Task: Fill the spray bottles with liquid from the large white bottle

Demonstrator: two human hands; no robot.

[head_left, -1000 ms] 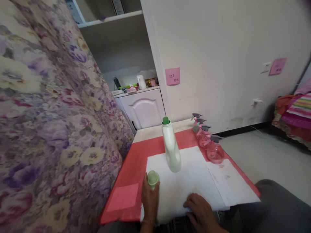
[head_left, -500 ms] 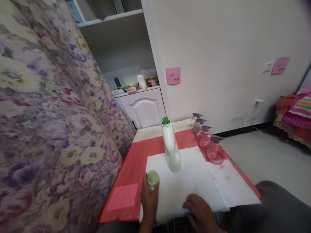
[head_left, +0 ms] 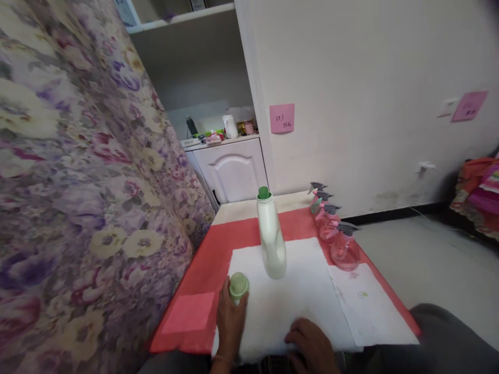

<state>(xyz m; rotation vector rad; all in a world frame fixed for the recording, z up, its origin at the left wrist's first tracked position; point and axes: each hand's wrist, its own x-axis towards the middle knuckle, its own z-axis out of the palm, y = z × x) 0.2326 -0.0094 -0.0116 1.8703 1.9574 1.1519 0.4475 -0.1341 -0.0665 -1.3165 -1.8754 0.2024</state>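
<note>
A tall white detergent bottle (head_left: 271,244) with a green spout stands upright on a white cloth (head_left: 288,301) spread over a red table (head_left: 206,270). My left hand (head_left: 230,322) is closed around a pale green cap (head_left: 238,286) near the cloth's left edge, in front and to the left of the bottle. My right hand (head_left: 312,345) lies on the near edge of the white cloth with its fingers curled down on it.
Several pink spray bottles (head_left: 339,236) stand in a row along the table's right side. A white paper sheet (head_left: 370,306) lies right of the cloth, a pink sheet (head_left: 189,311) at the near left. A floral curtain (head_left: 78,182) hangs on the left; a white cabinet (head_left: 230,169) stands behind.
The camera has shifted slightly right and down; both hands keep their places, the left one still on the green cap.
</note>
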